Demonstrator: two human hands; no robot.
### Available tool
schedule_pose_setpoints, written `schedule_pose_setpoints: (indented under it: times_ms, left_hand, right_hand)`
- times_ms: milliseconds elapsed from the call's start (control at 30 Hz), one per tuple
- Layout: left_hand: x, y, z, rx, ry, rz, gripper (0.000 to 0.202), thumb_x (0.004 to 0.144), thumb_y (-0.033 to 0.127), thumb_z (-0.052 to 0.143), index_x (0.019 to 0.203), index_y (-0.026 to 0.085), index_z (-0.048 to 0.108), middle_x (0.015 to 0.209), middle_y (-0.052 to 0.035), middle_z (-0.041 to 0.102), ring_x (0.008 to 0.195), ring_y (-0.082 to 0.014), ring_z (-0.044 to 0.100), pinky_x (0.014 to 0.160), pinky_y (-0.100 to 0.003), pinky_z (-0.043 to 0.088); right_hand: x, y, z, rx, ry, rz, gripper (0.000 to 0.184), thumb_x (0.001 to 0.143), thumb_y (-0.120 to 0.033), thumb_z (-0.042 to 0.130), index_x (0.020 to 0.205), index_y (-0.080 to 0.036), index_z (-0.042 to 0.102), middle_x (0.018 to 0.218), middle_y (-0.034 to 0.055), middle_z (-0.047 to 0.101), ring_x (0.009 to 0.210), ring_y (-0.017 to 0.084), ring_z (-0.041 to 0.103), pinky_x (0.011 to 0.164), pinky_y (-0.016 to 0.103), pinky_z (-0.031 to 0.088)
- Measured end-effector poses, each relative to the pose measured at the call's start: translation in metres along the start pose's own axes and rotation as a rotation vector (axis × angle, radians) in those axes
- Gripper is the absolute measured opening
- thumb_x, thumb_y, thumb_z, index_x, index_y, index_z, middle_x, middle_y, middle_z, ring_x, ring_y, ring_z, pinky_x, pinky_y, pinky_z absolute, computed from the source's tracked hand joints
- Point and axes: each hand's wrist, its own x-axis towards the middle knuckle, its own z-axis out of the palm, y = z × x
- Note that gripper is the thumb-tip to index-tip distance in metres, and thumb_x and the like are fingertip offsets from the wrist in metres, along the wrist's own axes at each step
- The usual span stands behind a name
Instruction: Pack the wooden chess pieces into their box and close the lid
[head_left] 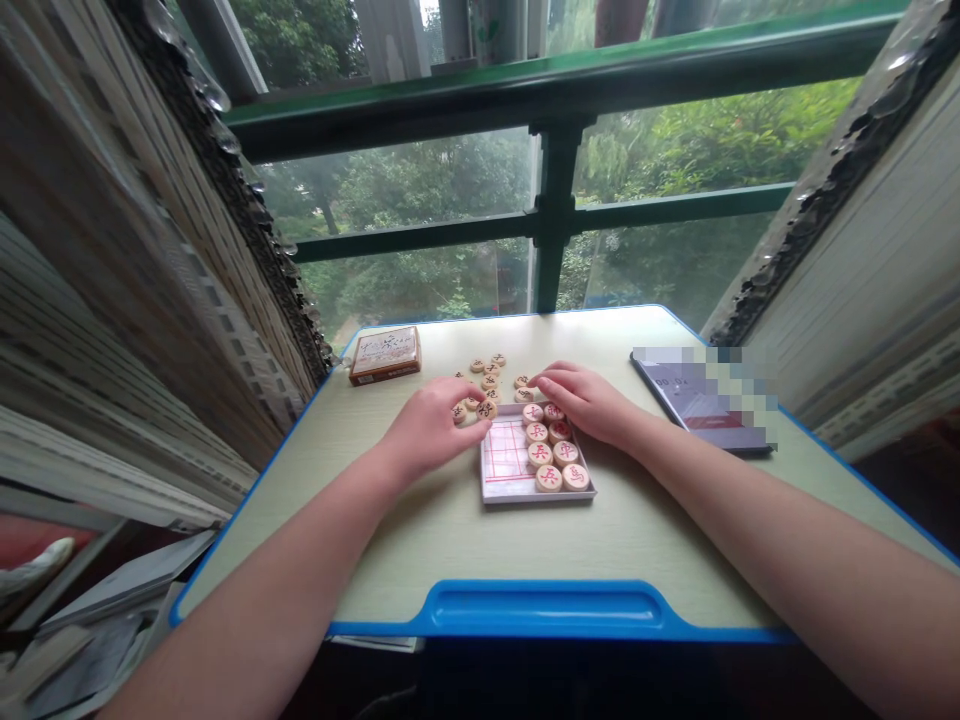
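My left hand is closed in a pinch, thumb and fingers around a round wooden Chinese chess piece with a black character. It is just above the left back corner of a shallow box tray. Two columns of red-character pieces lie along the tray's right side; a sheet with red grid lines shows on its left. My right hand hovers over the tray's back right corner, fingers extended, fingertips beside two loose pieces. Whether they touch them is unclear. More loose black-character pieces lie behind the tray, partly hidden by my left hand.
A brown printed box sits at the table's back left. On the right lies a dark tablet-like device, partly pixelated. The pale table has a blue rim with a front groove. Curtains flank the window behind it.
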Motion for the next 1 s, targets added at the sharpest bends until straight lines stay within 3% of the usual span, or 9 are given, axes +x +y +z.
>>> schedule_pose_setpoints:
  times_ms: [200,400,633,833,1000]
  left_hand:
    - [0.002,-0.002,0.011,0.039,0.008,-0.041,0.018,0.072,0.03,0.064,0.085,0.018,0.068,0.098,-0.0062,0.065,0.096,-0.0222,0.056,0.088,-0.037,0.044]
    - [0.002,0.003,0.019,0.06,0.009,-0.055,0.018,0.075,0.028,0.061,0.089,0.018,0.068,0.093,-0.0062,0.063,0.091,-0.0215,0.058,0.086,-0.037,0.046]
    - [0.001,0.003,0.017,0.144,0.003,0.024,0.026,0.077,0.035,0.062,0.097,0.019,0.067,0.097,-0.007,0.061,0.093,-0.0218,0.057,0.086,-0.037,0.046]
    - [0.002,0.004,0.014,0.181,-0.063,0.075,0.022,0.083,0.034,0.055,0.08,0.023,0.074,0.092,-0.0052,0.062,0.091,-0.0203,0.055,0.085,-0.037,0.045]
    - [0.001,0.005,0.012,0.182,-0.078,0.068,0.023,0.084,0.031,0.053,0.081,0.022,0.074,0.092,-0.0061,0.063,0.091,-0.0205,0.055,0.087,-0.038,0.045]
  right_hand:
    - [-0.001,0.001,-0.001,0.006,0.007,-0.015,0.047,0.093,-0.045,0.031,0.093,-0.016,0.069,0.096,0.01,0.062,0.091,0.021,0.059,0.086,0.034,0.043]
    - [-0.001,-0.002,-0.002,-0.016,-0.006,-0.026,0.045,0.092,-0.043,0.034,0.088,-0.017,0.07,0.094,0.0094,0.062,0.089,0.02,0.06,0.085,0.033,0.044]
    - [0.0,-0.002,-0.001,-0.009,-0.02,-0.021,0.046,0.092,-0.044,0.033,0.086,-0.016,0.07,0.094,0.01,0.062,0.088,0.021,0.059,0.085,0.034,0.043]
    - [0.001,-0.001,0.0,-0.024,-0.019,-0.011,0.048,0.092,-0.044,0.032,0.081,-0.017,0.07,0.094,0.01,0.062,0.088,0.021,0.059,0.085,0.033,0.043]
    - [0.001,-0.001,0.0,-0.017,-0.013,-0.018,0.047,0.093,-0.044,0.033,0.083,-0.017,0.07,0.093,0.0094,0.063,0.088,0.021,0.06,0.084,0.033,0.043]
